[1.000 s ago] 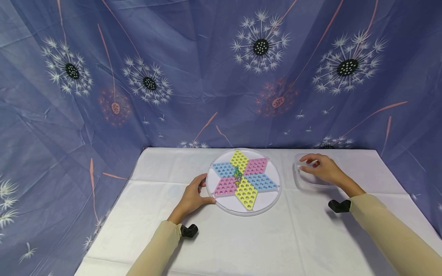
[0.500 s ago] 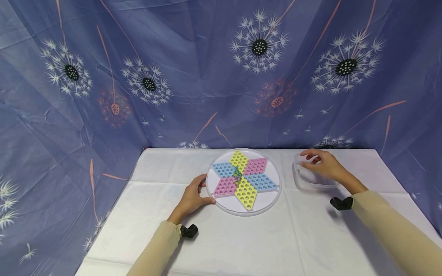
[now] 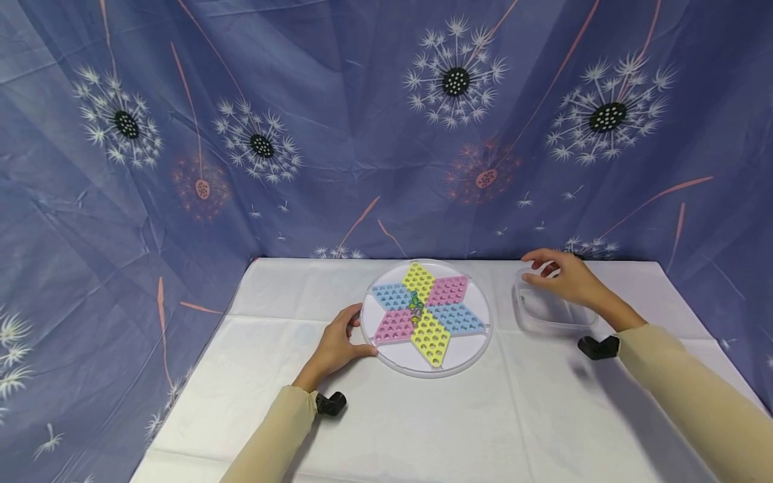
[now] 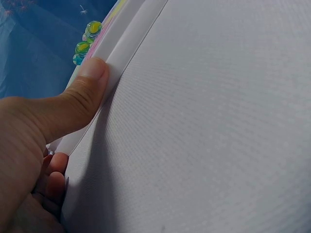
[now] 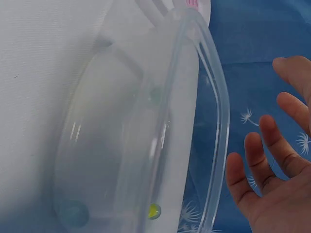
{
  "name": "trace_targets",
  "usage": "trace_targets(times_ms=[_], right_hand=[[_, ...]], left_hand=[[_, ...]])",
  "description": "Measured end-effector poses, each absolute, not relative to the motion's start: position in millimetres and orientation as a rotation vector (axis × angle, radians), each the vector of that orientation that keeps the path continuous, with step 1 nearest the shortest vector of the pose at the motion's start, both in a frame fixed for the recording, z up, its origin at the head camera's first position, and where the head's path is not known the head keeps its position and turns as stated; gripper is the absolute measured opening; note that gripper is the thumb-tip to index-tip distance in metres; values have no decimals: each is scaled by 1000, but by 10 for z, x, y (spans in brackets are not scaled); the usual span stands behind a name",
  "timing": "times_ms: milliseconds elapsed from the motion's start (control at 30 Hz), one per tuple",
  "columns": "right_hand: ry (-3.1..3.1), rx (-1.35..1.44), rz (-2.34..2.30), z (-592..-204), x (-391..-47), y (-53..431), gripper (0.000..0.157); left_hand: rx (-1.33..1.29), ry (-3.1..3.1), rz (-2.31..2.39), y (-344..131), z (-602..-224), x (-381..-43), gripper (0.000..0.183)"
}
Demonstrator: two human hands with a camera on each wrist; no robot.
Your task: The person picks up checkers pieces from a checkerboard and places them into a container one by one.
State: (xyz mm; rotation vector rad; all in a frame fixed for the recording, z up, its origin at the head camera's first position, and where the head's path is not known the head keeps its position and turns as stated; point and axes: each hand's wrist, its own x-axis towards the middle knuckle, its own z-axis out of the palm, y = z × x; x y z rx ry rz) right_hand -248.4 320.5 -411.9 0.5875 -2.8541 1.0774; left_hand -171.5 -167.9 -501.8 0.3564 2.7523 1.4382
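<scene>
A round white Chinese checkers board (image 3: 386,272) lies at the back middle of the table, with a star of yellow, pink and blue sections. Several glass marbles (image 3: 415,303) cluster at the star's centre. My left hand (image 3: 335,343) holds the board's near-left rim; in the left wrist view its thumb (image 4: 80,99) presses on the rim, with curled fingers lower down it. To the right stands a clear plastic box (image 3: 552,326). Over its back edge hovers my right hand (image 3: 564,275), fingers relaxed and apart, holding nothing. A yellow-green marble (image 5: 154,211) shows in the box.
Another marble (image 5: 77,213) appears bluish through the box wall. White cloth (image 3: 435,422) covers the table, and a blue dandelion-print curtain (image 3: 362,134) hangs right behind it and along the left side. Black cameras (image 3: 331,404) sit on both wrists.
My right hand has risen a little and drawn back toward the curtain, uncovering more of the box. My left hand and the board have stayed put.
</scene>
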Motion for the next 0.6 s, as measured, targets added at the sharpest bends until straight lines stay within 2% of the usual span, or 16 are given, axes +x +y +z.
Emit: trace_targets(times_ms=[600], right_hand=[[-2902, 576, 1057, -4028, -2526, 3072, 41]], left_hand=[[350, 2742, 1439, -1681, -5020, -1722, 103]])
